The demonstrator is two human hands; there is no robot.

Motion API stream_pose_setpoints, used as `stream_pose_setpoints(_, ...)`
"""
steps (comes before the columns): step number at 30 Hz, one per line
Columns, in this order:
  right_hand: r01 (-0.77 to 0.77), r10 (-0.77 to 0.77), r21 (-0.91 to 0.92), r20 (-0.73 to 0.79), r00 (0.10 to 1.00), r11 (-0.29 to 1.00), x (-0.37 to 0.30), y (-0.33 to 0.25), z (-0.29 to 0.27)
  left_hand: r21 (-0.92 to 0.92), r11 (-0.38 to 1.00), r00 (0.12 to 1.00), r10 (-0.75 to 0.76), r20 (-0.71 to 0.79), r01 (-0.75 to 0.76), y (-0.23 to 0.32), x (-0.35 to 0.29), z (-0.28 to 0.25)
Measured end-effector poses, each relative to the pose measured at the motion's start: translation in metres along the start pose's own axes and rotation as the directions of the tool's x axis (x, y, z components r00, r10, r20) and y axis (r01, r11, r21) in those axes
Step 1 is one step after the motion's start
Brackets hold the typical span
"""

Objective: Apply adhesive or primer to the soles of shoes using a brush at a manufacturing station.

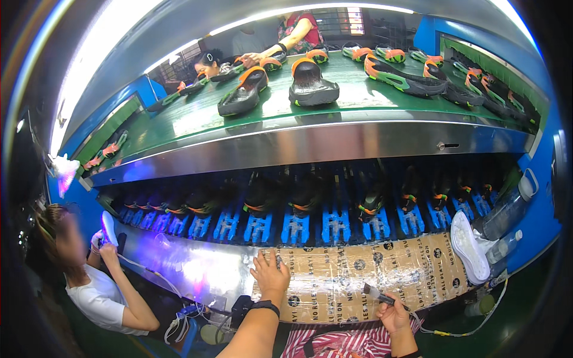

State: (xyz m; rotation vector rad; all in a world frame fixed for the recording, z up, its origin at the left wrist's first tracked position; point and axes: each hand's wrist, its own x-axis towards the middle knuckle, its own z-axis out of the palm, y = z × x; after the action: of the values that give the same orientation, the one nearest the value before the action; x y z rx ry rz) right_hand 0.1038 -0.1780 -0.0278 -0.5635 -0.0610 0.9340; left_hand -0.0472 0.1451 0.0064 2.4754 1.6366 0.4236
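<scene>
My left hand [270, 274] lies flat, fingers spread, where the bare metal worktop meets its printed brown cardboard cover [358, 280]. It holds nothing. In my right hand [394, 313] is a flat brush [377, 295], its dark bristles pointing left over the near part of the cardboard. A pale cord or tube [465, 334] runs off to the right from near that hand. A white shoe sole [468, 247] rests at the cardboard's right end, apart from both hands.
Beyond the worktop, blue holders [295, 230] stand in a row, several carrying dark shoes. Above, a green conveyor belt [197, 122] carries black, orange and green shoes [313, 83]. At left a co-worker [104, 298] holds a sole. Clear bottles [504, 247] stand at right.
</scene>
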Motion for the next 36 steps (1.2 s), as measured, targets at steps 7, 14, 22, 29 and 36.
stream_pose_setpoints(7,-0.009,0.01,-0.007,0.013,1.0,1.0,-0.0012,0.001,0.0027,0.0,1.0,0.999,-0.027,0.026,0.027,-0.0001,0.0005,-0.0045)
stream_pose_setpoints(14,-0.001,0.001,-0.003,0.028,1.0,1.0,-0.0014,-0.0001,0.0042,-0.003,0.999,0.999,-0.036,0.039,0.036,0.0007,0.0007,-0.0042)
stream_pose_setpoints(22,0.012,-0.012,0.078,0.008,1.0,0.997,-0.0012,0.0035,-0.0007,0.008,0.999,0.999,-0.035,0.039,0.035,-0.0007,0.0015,-0.0037)
stream_pose_setpoints(29,0.012,-0.012,0.081,-0.001,1.0,0.997,-0.001,0.0041,-0.0005,0.018,0.999,0.999,-0.032,0.029,0.031,-0.0017,0.0015,-0.0029)
stream_pose_setpoints(36,-0.004,0.004,0.017,0.035,0.999,1.0,-0.0006,0.0025,0.0008,0.02,0.999,0.999,-0.035,0.029,0.034,-0.0003,0.0029,-0.0058)
